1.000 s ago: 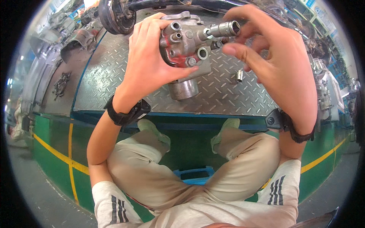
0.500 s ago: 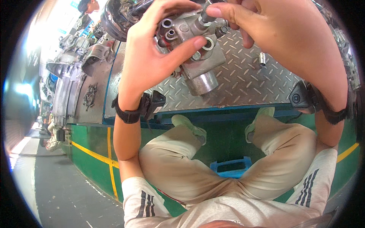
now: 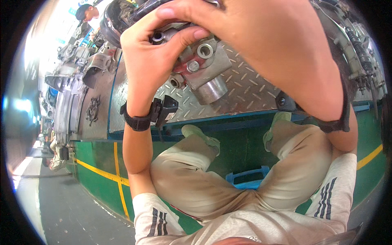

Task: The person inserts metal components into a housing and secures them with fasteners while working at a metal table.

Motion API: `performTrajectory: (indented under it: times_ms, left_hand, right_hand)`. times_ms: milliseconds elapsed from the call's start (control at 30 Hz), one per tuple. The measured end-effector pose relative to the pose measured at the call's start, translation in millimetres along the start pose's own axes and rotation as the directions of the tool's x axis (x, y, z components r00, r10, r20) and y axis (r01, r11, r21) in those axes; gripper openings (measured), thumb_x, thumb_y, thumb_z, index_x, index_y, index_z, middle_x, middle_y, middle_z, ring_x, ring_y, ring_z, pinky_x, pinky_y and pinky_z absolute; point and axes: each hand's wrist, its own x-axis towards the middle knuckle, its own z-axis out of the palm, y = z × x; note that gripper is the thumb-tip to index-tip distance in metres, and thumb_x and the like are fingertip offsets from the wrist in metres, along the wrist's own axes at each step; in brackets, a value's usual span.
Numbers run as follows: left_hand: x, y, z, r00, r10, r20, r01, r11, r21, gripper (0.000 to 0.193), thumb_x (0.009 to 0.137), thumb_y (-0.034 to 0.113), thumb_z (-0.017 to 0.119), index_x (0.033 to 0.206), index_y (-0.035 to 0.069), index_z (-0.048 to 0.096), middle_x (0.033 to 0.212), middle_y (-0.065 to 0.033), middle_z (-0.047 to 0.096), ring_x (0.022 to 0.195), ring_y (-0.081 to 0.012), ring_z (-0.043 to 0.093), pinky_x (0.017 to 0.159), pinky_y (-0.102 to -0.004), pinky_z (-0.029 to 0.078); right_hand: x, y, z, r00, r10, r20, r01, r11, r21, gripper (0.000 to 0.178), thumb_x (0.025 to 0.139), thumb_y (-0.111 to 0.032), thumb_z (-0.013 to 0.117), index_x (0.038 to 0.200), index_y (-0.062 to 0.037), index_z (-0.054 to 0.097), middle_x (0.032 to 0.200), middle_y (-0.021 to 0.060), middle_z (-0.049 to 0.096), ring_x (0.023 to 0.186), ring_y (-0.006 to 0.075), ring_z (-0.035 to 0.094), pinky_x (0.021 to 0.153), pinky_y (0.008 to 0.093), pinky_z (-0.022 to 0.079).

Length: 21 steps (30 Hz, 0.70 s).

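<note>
A grey cast-metal housing with round ports, a bolt head and red smears sits on the tread-plate bench top, its short shiny cylinder toward me. My left hand is curled around the housing's left side, thumb stretched across its top. Above the far part of the housing, my right hand is turned over, its thumb reaching left over my left hand. The right fingers and whatever they grip are hidden behind the hand and forearm. Black straps with small devices sit on both wrists.
Tread-plate bench top has a blue front edge. Small dark parts lie in a pile at its left. Larger metal castings stand farther left, more machinery at right. Another person is at the far left.
My right hand has swung left and turned over, hiding the socket-like tool it held. Its forearm now covers the loose metal sleeve on the bench. My left hand has shifted slightly left.
</note>
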Motion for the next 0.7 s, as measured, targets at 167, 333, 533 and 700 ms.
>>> performTrajectory:
  times_ms: [167, 333, 533, 700]
  left_hand:
    - [3, 23, -5, 0.991, 0.083, 0.107, -0.085, 0.996, 0.017, 0.039, 0.084, 0.012, 0.086, 0.117, -0.002, 0.071, 0.111, -0.0067, 0.077, 0.099, -0.0160, 0.071, 0.089, -0.0303, 0.055]
    - [-7, 30, -5, 1.000, 0.008, -0.013, -0.009, 0.999, -0.047, 0.032, 0.081, 0.004, 0.085, 0.111, -0.001, 0.074, 0.100, -0.0052, 0.077, 0.091, -0.0134, 0.071, 0.088, -0.0282, 0.055]
    - [-1, 30, -7, 0.994, 0.104, 0.043, -0.102, 0.994, -0.045, 0.036, 0.083, 0.008, 0.086, 0.114, -0.002, 0.072, 0.102, -0.0065, 0.074, 0.098, -0.0134, 0.068, 0.091, -0.0288, 0.053]
    - [-8, 26, -12, 0.999, 0.035, 0.036, -0.034, 0.998, -0.048, 0.031, 0.090, 0.014, 0.081, 0.115, -0.002, 0.071, 0.106, -0.0069, 0.074, 0.100, -0.0145, 0.068, 0.092, -0.0292, 0.052]
  right_hand:
    - [-2, 0, 2, 1.000, -0.007, -0.007, 0.007, 1.000, 0.004, 0.011, 0.093, -0.007, 0.069, 0.095, 0.0011, 0.062, 0.072, 0.0170, 0.062, 0.065, 0.0360, 0.061, 0.060, 0.0413, 0.051]
    - [-1, -4, 6, 1.000, -0.014, -0.009, 0.014, 1.000, 0.012, 0.011, 0.093, -0.007, 0.068, 0.095, 0.0011, 0.062, 0.073, 0.0165, 0.062, 0.065, 0.0348, 0.061, 0.060, 0.0408, 0.051]
    - [3, -2, 8, 1.000, -0.024, -0.010, 0.024, 1.000, 0.001, 0.011, 0.094, -0.007, 0.068, 0.096, 0.0011, 0.062, 0.073, 0.0159, 0.063, 0.065, 0.0333, 0.061, 0.061, 0.0403, 0.051]
    - [4, -2, 6, 1.000, -0.021, -0.006, 0.021, 1.000, 0.017, 0.011, 0.094, -0.007, 0.068, 0.097, 0.0011, 0.062, 0.074, 0.0153, 0.063, 0.065, 0.0321, 0.060, 0.061, 0.0398, 0.051]
